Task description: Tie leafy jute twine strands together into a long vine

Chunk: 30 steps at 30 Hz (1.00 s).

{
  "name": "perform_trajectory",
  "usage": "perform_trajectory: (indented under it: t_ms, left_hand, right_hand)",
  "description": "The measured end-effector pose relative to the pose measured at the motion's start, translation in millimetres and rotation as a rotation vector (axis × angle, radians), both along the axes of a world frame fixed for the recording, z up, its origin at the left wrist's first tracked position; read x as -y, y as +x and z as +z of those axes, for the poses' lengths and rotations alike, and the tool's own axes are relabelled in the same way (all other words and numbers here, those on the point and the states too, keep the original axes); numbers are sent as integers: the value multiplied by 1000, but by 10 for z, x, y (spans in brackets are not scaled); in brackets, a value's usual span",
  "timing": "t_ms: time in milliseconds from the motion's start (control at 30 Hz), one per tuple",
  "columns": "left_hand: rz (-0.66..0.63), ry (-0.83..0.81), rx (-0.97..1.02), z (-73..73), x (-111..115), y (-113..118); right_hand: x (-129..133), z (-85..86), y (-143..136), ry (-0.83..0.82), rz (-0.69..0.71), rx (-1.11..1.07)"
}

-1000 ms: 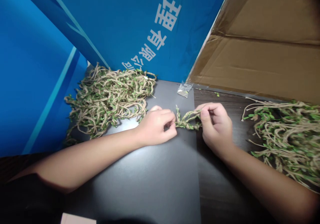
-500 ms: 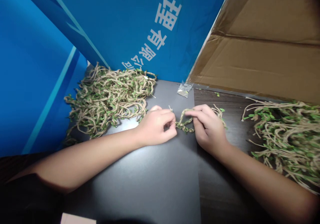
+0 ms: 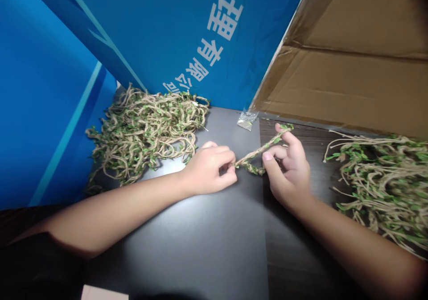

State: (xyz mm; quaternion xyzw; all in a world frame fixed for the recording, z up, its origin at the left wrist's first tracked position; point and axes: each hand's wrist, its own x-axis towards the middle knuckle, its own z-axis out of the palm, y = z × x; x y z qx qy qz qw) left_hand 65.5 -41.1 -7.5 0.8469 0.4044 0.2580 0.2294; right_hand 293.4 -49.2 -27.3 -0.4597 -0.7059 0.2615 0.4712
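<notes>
Half a second ago the leafy cord (image 3: 257, 153) made a small loop between the hands; now one strand runs straighter, up to the right forefinger, which suggests the loop is being drawn out. The left hand (image 3: 211, 170) pinches the cord's near end. The right hand (image 3: 290, 173) is partly spread, thumb away from the raised forefinger, cord against it; whether its curled fingers grip the lower strand is hidden.

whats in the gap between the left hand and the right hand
In the head view, leafy twine spans it, running from the left hand to the right hand.
</notes>
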Motion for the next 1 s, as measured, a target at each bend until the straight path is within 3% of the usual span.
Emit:
perform_trajectory:
  t_ms: [200,567,1000]
  left_hand:
    - [-18,28,13,-4,-3,1]
    - [-27,49,-29,-9,-10,9]
    - [-43,28,2,-14,-12,-9]
  right_hand:
    - [36,21,12,-11,118,-103]
    - [59,62,-6,32,170,-191]
    - [55,2,58,27,276,-75]
